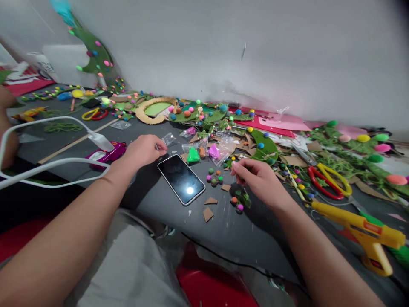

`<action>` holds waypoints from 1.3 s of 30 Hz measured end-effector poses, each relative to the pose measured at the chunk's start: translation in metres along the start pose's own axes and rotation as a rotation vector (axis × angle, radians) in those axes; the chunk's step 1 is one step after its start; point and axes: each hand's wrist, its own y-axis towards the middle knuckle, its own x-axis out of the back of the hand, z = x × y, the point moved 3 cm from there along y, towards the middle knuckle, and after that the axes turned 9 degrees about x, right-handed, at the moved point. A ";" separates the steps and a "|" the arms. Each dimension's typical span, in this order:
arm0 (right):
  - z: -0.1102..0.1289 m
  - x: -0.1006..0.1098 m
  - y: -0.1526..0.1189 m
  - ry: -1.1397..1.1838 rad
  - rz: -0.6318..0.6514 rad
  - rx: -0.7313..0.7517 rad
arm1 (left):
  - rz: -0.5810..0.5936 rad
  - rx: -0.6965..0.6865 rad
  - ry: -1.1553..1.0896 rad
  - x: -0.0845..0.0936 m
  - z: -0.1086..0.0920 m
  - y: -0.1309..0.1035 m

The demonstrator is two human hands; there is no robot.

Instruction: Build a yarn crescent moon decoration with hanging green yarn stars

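My left hand [147, 148] is above the table, just beyond the upper left corner of a phone [181, 179]. Its fingers are pinched together, and a small dark glint shows at the tips, too small to name. To the right, my right hand [254, 175] has thumb and forefinger pressed together; what they hold, if anything, I cannot make out. Below it is a small bunch of pom-poms with green leaf pieces [241, 200]; whether the hand touches it is unclear. A cluster of small pom-poms [214, 178] lies between that hand and the phone.
Bags of bright green [193, 155] and pink clay [214, 151] lie behind the phone. A yellow glue gun [358, 226] and red-yellow scissors [329, 181] are at right. Cardboard scraps [208, 214] lie in front. A white cable [47, 164] loops at left, near another person's arm [6, 123].
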 end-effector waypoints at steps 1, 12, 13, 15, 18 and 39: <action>0.001 0.000 0.000 0.002 0.000 0.003 | 0.002 0.001 -0.005 0.001 -0.001 0.001; 0.003 -0.001 0.000 0.003 0.007 0.025 | -0.125 -0.126 -0.019 -0.017 -0.068 0.043; 0.003 -0.001 0.000 0.002 0.003 0.025 | -0.121 -0.134 0.004 -0.021 -0.074 0.050; 0.004 0.000 0.000 0.003 -0.004 0.026 | -0.106 -0.135 0.034 -0.025 -0.081 0.061; 0.006 -0.001 0.001 0.012 -0.012 0.036 | -0.099 -0.116 0.028 -0.024 -0.083 0.067; 0.014 -0.021 -0.002 0.031 0.015 0.173 | 0.397 -0.471 -0.651 -0.009 -0.142 -0.102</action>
